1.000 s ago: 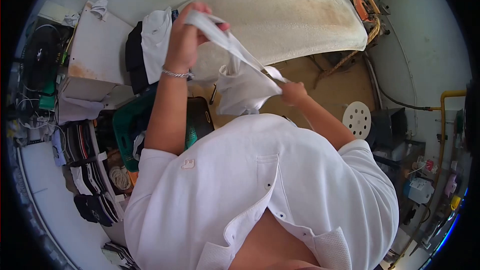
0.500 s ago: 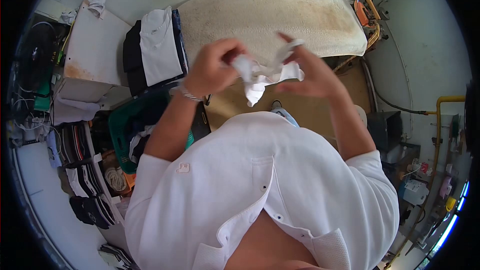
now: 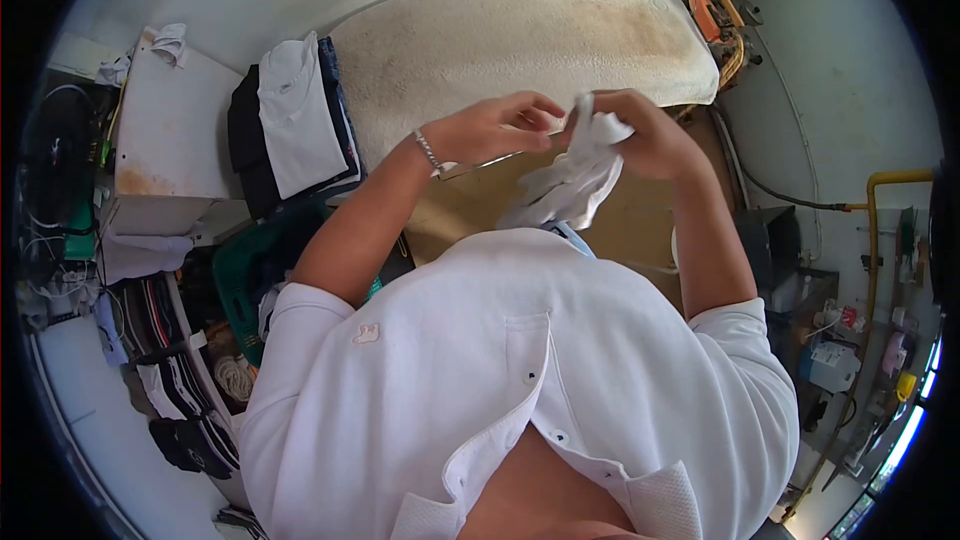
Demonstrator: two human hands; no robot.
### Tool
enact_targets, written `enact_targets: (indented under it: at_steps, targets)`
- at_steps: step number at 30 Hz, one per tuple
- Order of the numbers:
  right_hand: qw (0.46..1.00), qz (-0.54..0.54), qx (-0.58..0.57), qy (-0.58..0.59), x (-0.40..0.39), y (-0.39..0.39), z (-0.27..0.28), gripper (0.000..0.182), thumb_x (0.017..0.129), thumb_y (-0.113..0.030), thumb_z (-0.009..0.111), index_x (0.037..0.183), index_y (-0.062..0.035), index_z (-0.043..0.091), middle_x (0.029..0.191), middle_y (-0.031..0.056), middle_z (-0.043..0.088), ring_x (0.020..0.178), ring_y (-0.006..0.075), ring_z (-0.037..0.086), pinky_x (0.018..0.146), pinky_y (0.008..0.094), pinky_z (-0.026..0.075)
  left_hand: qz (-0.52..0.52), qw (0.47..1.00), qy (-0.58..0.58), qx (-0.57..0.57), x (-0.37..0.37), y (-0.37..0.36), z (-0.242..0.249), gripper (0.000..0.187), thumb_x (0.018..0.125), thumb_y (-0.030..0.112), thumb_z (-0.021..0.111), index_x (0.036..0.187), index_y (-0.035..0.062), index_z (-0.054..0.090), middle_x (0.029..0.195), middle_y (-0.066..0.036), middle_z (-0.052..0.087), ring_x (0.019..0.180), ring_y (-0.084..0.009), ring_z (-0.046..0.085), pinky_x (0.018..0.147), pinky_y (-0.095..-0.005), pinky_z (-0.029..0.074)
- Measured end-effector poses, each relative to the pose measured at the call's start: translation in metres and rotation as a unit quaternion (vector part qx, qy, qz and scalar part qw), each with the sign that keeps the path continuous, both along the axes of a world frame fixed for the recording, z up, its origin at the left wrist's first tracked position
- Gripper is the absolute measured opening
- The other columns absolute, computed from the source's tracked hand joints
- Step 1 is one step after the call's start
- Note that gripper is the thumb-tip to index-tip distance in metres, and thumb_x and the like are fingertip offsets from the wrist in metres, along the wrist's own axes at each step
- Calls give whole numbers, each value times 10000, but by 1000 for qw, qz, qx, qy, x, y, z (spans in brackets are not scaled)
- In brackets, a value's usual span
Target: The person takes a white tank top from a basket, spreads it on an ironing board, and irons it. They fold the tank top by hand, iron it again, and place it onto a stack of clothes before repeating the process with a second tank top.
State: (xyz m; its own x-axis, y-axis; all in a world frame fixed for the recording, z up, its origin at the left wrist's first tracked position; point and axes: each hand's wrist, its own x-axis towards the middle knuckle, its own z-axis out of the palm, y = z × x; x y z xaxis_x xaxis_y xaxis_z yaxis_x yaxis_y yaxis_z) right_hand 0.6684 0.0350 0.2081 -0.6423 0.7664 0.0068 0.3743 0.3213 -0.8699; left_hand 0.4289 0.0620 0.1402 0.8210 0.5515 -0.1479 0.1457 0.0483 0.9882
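A crumpled white cloth [image 3: 572, 183] hangs below my right hand [image 3: 650, 135], whose fingers are closed on its top end. Motion blurs the cloth, and its kind cannot be made out. My left hand [image 3: 497, 130], with a chain bracelet at the wrist, is just left of the cloth. Its fingers are loosely bent and apart, with nothing visible between them. Both hands are above the floor, at the near edge of a padded, cloth-covered board [image 3: 520, 30].
Folded clothes with a white shirt [image 3: 300, 120] on top lie left of the board. Below them is a green basket [image 3: 240, 285] with fabric inside. Folded dark garments [image 3: 150, 315] fill a shelf at left. An orange-handled object [image 3: 708, 15] is at the board's right end.
The white cloth has gone from being between both hands to hanging from my right hand. My left hand has moved right and its fingers have come off the cloth.
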Motion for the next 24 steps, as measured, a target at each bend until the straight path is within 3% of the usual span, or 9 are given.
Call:
enact_targets:
  at_steps: [1, 6, 10, 14, 16, 18, 20, 22, 24]
  targets:
    - [998, 54, 40, 9, -7, 0, -1, 290, 671, 49, 561, 920, -36, 683, 879, 158, 666, 825, 298, 646, 759, 357, 493, -25, 993, -103, -46, 9, -5, -1, 398, 924, 247, 628, 1254, 39, 545, 1123, -35, 611, 1027, -109, 539, 934, -270, 425]
    - [980, 54, 171, -87, -18, -5, 19, 257, 646, 33, 574, 875, -33, 671, 871, 149, 620, 878, 368, 594, 760, 403, 479, -43, 997, -60, -32, 20, -15, 5, 471, 899, 198, 650, 1308, 19, 501, 1166, -75, 612, 1082, -144, 546, 964, -300, 421]
    - [981, 36, 186, 40, 11, -2, 23, 394, 640, 78, 536, 996, -25, 667, 995, 152, 617, 934, 339, 585, 815, 375, 465, 69, 990, -110, -58, -6, -19, 11, 479, 941, 188, 599, 1373, 46, 452, 1213, -57, 583, 1096, -131, 546, 961, -282, 432]
    - [958, -219, 184, -27, 54, -9, 23, 340, 752, 71, 497, 1046, -16, 645, 949, 81, 595, 834, 191, 587, 778, 297, 463, 172, 966, -192, 10, -43, -28, 4, 480, 950, 201, 565, 1391, 53, 444, 1282, -136, 546, 1202, -216, 531, 990, -380, 452]
    - [918, -370, 135, -41, 82, -11, 14, 188, 901, -55, 516, 1063, -39, 610, 902, 42, 592, 737, 133, 583, 682, 253, 467, 229, 937, -260, 42, -58, -35, 2, 483, 947, 203, 564, 1393, 63, 445, 1306, -166, 529, 1241, -258, 517, 1007, -427, 451]
    - [920, -387, 48, 50, 131, -8, -3, 210, 926, -211, 548, 1047, -41, 572, 863, 36, 587, 709, 122, 581, 652, 237, 472, 317, 861, -302, 258, -73, -39, 10, 362, 941, 200, 557, 1267, 45, 578, 1242, -196, 574, 1217, -308, 531, 1031, -436, 443]
    - [906, -399, -38, 140, 148, -1, -7, 337, 950, -367, 580, 1030, -43, 533, 824, 29, 581, 680, 111, 580, 622, 220, 476, 343, 846, -299, 278, -80, -50, 22, 333, 920, 225, 570, 1194, 45, 631, 1248, -217, 563, 1226, -338, 516, 1035, -434, 438]
    - [894, -229, -118, 367, 153, 10, -4, 769, 693, -763, 617, 991, -79, 430, 799, 14, 564, 543, 56, 526, 513, 182, 438, 370, 828, -295, 300, -86, -57, 30, 318, 898, 250, 583, 1120, 45, 684, 1254, -238, 552, 1235, -367, 502, 1040, -432, 433]
    - [889, -159, -147, 404, 152, 30, 12, 792, 677, -690, 719, 1029, -68, 377, 822, 69, 604, 558, 101, 586, 478, 192, 475, 330, 817, -227, 416, -87, -56, 37, 309, 843, 287, 601, 980, 48, 741, 1268, -251, 538, 1229, -366, 510, 1039, -434, 424]
